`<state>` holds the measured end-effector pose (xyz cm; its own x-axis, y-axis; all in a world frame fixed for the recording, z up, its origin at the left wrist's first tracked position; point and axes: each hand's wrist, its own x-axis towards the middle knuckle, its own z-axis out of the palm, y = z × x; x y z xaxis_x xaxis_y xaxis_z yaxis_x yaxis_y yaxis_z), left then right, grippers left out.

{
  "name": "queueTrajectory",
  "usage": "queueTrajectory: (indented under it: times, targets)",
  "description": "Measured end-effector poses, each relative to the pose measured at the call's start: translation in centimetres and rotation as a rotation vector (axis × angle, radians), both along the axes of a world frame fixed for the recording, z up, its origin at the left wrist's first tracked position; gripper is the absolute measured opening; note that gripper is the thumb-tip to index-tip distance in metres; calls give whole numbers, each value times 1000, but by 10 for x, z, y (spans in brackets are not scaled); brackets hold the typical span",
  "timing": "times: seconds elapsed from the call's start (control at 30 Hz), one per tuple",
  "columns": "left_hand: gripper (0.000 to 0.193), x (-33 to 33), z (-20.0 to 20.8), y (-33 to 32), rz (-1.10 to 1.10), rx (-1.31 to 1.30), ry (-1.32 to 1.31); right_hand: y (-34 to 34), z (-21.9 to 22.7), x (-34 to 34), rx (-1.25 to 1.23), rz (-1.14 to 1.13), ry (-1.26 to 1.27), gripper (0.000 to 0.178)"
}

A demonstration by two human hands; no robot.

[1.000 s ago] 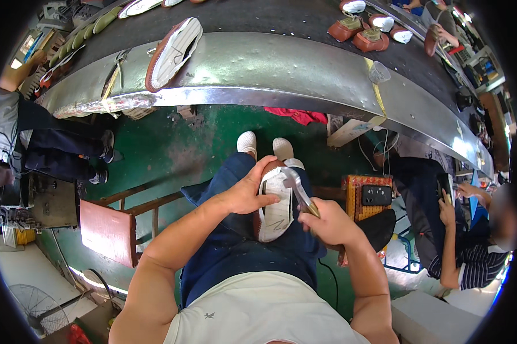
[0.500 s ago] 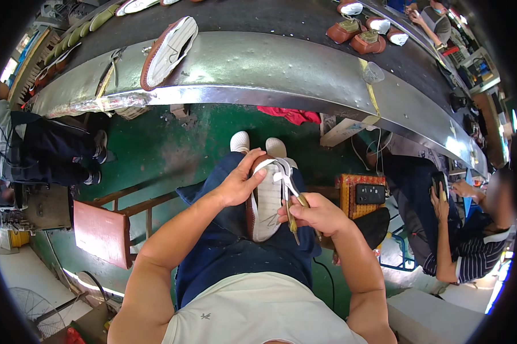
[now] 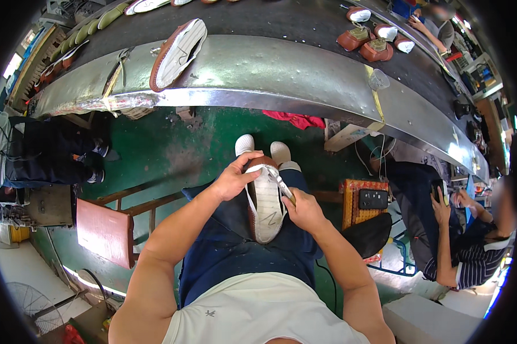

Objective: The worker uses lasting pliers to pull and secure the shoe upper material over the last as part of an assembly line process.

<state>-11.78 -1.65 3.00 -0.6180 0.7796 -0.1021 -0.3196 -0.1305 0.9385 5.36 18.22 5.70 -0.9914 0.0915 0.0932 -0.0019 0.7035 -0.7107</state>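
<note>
On the lap | shoe point(image 3: 267, 202) sole-up, long axis pointing away from body | left hand point(image 3: 234, 179) grips its toe end | right hand point(image 3: 304, 211) closed on blade tool point(image 3: 282, 184) at sole's right edge

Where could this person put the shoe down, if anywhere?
The curved metal ledge is bare between the brown shoe lying sole-up and the plastic cup. The red wooden stool also looks free. The lap is crowded: both hands work the white-soled shoe.
</note>
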Motion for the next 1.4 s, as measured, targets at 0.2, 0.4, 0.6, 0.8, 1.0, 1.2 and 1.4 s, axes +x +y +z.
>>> queueTrajectory:
  times: [0.2,0.4,0.6,0.8,1.0,1.2,1.4]
  targets:
    - [47,19,22,5,43,-16,-145,-6,28,13,78,-21,-59,23]
    - [44,37,34,18,214,-143,-92,-8,74,26,368,18,-335,18]
    - [41,34,34,16,211,-192,148,24,97,26,-223,214,-568,21]
    - [54,35,41,23,40,-239,223,3,72,4,16,-34,-397,32]
    - [57,53,-3,19,104,-544,252,2,14,26,-222,-297,-238,48]
    - [71,88,-14,6,123,-539,153,-2,-34,35,-422,-357,-386,43]
    - [94,86,-3,0,-92,-267,-208,26,-23,49,-506,-350,-505,25]
